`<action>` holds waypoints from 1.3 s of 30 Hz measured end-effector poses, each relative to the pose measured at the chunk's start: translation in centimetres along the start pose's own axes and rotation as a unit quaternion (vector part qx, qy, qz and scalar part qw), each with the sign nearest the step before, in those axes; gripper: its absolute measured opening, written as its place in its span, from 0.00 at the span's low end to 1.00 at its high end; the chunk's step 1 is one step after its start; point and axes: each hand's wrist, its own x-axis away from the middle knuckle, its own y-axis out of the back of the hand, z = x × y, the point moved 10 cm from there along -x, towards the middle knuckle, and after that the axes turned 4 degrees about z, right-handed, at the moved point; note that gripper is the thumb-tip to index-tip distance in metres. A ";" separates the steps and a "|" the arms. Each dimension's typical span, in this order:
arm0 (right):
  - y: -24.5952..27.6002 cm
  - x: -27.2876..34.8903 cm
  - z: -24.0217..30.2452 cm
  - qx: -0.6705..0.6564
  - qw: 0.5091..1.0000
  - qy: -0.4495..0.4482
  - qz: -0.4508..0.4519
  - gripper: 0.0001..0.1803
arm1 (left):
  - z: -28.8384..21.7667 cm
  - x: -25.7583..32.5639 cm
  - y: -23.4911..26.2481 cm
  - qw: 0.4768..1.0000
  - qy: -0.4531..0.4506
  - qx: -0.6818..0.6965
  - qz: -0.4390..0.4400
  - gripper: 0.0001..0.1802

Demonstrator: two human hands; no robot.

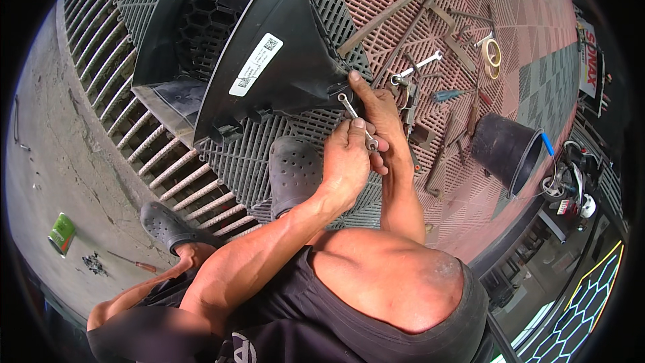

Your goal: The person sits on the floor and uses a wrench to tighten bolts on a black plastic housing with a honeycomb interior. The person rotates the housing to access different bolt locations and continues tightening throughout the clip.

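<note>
A black plastic car bumper [295,60] with a white label and a honeycomb grille lies tilted in front of me. My left hand [349,158] is closed round a small combination wrench [357,119]. The wrench's ring end reaches to the bumper's near right corner; whether it sits on a fastener is too small to tell. My right hand [383,111] is at that same corner, its thumb or forefinger stretched along the bumper's edge. Its other fingers are partly hidden behind the left hand and the wrench.
Right of the bumper lie a larger wrench [418,68], a blue-handled tool [448,95], metal bars and a tape roll [492,58]. A black bucket [504,151] lies tipped farther right. Left are a metal drain grate [151,128], a green can [62,234] and a screwdriver [144,267].
</note>
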 end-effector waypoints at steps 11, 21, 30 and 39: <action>0.6 -1.3 -0.6 0.011 0.999 0.052 -0.003 0.31 | -7.8 -1.7 5.9 0.745 -0.216 -0.624 0.099 0.14; 0.5 -1.5 -0.5 0.009 0.999 0.040 0.018 0.31 | -2.0 1.8 5.0 0.981 -0.046 -0.168 0.082 0.17; 0.9 -0.7 -0.1 0.033 0.999 -0.007 0.014 0.27 | 0.1 -0.4 -0.6 0.997 -0.036 -0.026 0.070 0.18; -0.3 -0.2 1.0 -0.027 0.998 -0.003 0.049 0.25 | -0.6 -0.6 -2.4 0.992 0.025 0.103 0.075 0.19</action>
